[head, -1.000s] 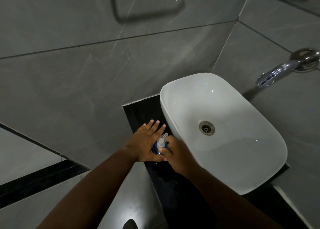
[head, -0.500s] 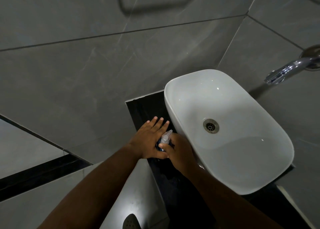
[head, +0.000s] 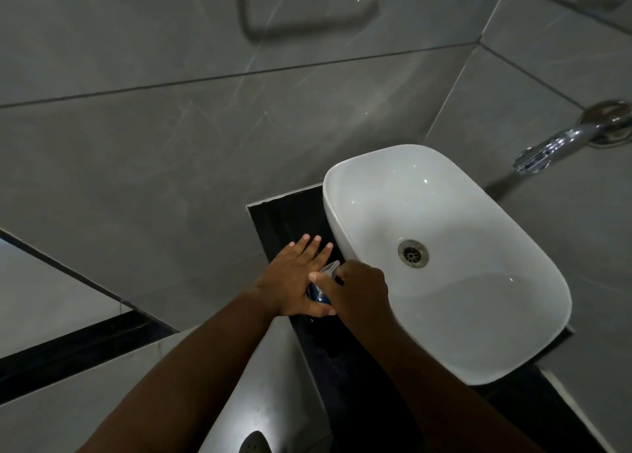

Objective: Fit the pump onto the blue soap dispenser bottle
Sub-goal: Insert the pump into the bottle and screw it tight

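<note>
Head view: hands [head: 362,290] hide blue bottle [head: 318,296]; pump [head: 329,270] faint.

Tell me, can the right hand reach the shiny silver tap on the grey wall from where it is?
Probably yes. The right hand is busy pinching the clear pump on the blue soap bottle, but nothing blocks the way: only the open white basin lies between it and the shiny silver tap. It would need to let go first.

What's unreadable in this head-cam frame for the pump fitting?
- Bottle: only a blue sliver shows between the left hand and right hand; shape and level are hidden.
- Pump: just the clear top peeks out; whether it is seated on the neck is covered by the right hand.
- Counter: too dark for detail.
- Tap: its base is cut by the right edge.
</note>
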{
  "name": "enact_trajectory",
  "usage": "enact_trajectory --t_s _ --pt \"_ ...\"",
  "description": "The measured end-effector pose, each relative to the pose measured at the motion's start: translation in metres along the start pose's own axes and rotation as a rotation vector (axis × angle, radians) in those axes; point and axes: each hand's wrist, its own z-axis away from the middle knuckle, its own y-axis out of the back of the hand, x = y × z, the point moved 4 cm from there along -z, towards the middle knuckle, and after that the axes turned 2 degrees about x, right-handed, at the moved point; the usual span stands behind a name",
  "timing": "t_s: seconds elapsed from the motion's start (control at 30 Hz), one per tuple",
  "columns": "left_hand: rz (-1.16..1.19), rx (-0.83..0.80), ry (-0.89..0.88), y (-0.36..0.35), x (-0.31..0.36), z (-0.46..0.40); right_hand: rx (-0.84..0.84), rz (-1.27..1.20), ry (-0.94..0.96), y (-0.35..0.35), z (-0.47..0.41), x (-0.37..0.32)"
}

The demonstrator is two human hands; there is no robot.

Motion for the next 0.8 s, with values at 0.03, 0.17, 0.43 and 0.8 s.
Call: enact_trajectory --t_s 0.03,0.17,0.43,0.8 --pt "0.003 -0.003 0.0 0.0 0.0 0.0 -0.022 0.017 0.01 0.001 0.0 -0.004" --pt "0.028 0.007 -0.002 0.0 -0.001 0.0 -0.37 0.118 0.101 -0.001 -0.006 -0.017" --pt "0.045 0.052 -0.027 -0.001 -0.003 0.0 -0.453 0.23 0.284 0.013 -0.012 -0.015" --pt "0.1 0.091 -0.012 0.005 0.001 0.008 -0.449 0.108 0.172 0.009 -0.004 -0.005"
